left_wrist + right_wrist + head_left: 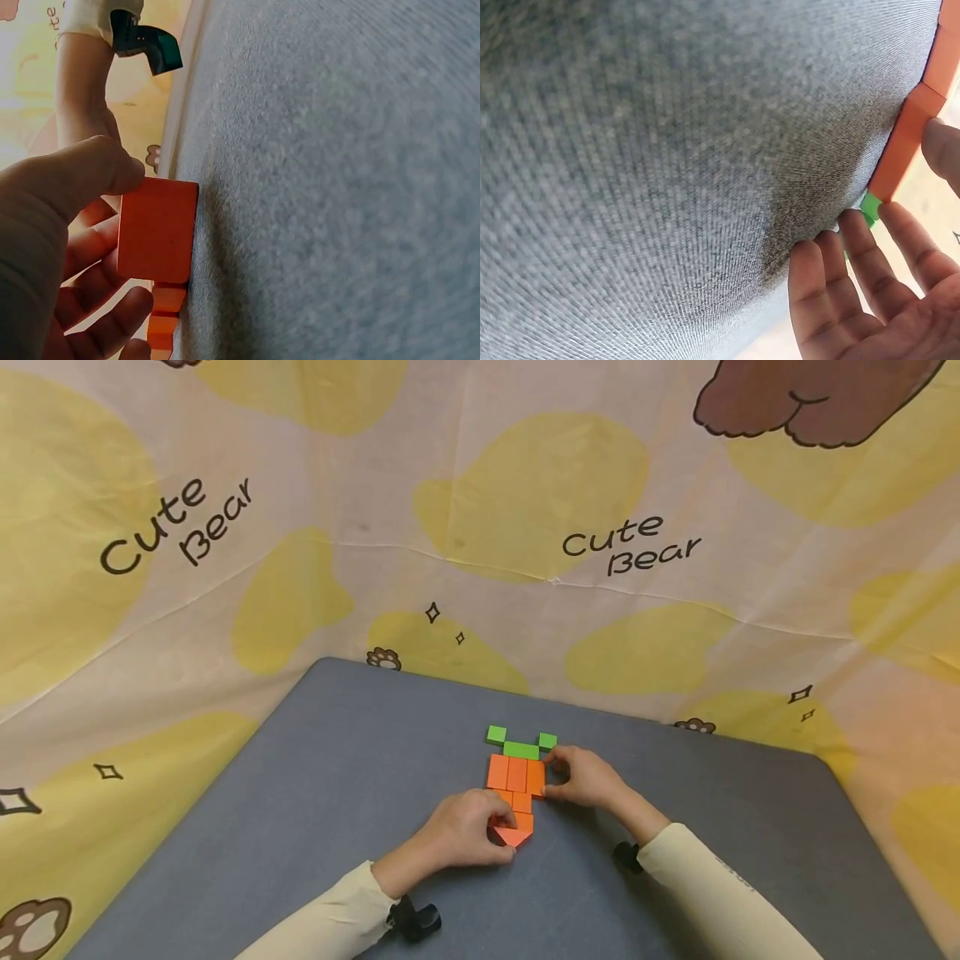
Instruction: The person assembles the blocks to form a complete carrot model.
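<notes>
Orange and green blocks lie flat on the grey table, joined in one long figure. At its near end is an orange triangular block, which my left hand pinches between thumb and fingers. In the left wrist view, the thumb meets the edge of an orange block face. My right hand spans the rightmost long orange block, thumb at its near end and index finger at its far end. In the right wrist view, that block sits between thumb and index finger, with the other fingers extended.
Beyond the orange blocks lie a green bar and two small green blocks, one left and one right. The grey tabletop has rounded far corners. A patterned cloth hangs behind and beside it.
</notes>
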Available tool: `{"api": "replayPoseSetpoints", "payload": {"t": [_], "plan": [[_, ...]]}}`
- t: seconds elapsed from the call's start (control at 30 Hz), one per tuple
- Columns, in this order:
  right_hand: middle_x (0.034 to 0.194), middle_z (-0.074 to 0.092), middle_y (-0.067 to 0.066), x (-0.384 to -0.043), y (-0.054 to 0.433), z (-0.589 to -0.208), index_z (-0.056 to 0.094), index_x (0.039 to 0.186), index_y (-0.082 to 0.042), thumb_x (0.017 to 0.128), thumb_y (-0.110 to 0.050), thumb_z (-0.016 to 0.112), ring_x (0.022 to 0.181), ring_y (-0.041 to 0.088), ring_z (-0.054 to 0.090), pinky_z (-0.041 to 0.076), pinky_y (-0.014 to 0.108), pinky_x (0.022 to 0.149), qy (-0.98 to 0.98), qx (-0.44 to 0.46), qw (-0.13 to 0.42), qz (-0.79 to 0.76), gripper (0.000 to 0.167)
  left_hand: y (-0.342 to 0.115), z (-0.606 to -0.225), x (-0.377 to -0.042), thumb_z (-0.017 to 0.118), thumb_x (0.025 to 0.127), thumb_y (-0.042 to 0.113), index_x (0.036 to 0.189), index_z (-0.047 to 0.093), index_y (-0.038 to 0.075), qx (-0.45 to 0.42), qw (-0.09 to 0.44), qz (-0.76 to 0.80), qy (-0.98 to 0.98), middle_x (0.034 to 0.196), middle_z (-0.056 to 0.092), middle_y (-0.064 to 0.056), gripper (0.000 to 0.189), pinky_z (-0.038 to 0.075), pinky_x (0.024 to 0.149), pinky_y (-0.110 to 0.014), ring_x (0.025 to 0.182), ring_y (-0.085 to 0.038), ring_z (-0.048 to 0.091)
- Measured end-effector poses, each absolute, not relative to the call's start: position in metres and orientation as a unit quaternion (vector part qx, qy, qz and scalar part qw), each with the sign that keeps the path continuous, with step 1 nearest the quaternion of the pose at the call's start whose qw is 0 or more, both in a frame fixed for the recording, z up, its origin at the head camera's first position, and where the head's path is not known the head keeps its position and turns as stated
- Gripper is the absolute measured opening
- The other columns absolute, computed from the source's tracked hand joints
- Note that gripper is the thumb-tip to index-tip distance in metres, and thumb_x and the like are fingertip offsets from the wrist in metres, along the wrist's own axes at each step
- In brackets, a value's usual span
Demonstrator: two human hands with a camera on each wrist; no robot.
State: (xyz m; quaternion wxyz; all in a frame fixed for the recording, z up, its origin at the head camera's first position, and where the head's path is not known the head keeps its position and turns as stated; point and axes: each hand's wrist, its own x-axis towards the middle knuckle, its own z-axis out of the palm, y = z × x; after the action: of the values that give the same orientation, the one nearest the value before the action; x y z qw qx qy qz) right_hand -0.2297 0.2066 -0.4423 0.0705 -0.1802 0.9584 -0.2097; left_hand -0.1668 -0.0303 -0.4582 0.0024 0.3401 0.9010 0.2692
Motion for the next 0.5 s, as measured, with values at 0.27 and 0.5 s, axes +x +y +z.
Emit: {"api": "replayPoseSetpoints", "payload": {"t": [0.27, 0.5], "plan": [[0.101, 0.066, 0.008, -0.230, 0.207, -0.443, 0.065, 0.111, -0.011, 0.077, -0.029, 0.079, 0.092, 0.022, 0.061, 0.051, 0.044, 0.082, 0.957, -0.185, 0.069, -0.210, 0.040, -0.032, -0.459, -0.170, 0.076, 0.070, 0.036, 0.088, 0.070, 0.028, 0.344, 0.011, 0.277, 0.897, 0.080, 0.060, 0.018, 0.020, 0.039, 0.057, -0.015, 0.071, 0.002, 0.050], [0.114, 0.063, 0.014, -0.226, 0.220, -0.430, 0.059, 0.124, -0.008, 0.084, -0.029, 0.073, 0.100, 0.029, 0.062, 0.052, 0.047, 0.084, 0.952, -0.183, 0.071, -0.233, 0.048, -0.052, -0.442, -0.183, 0.075, 0.076, 0.040, 0.097, 0.072, 0.020, 0.317, -0.036, 0.292, 0.902, 0.088, 0.065, 0.005, 0.030, 0.044, 0.063, -0.020, 0.077, -0.011, 0.058]]}}
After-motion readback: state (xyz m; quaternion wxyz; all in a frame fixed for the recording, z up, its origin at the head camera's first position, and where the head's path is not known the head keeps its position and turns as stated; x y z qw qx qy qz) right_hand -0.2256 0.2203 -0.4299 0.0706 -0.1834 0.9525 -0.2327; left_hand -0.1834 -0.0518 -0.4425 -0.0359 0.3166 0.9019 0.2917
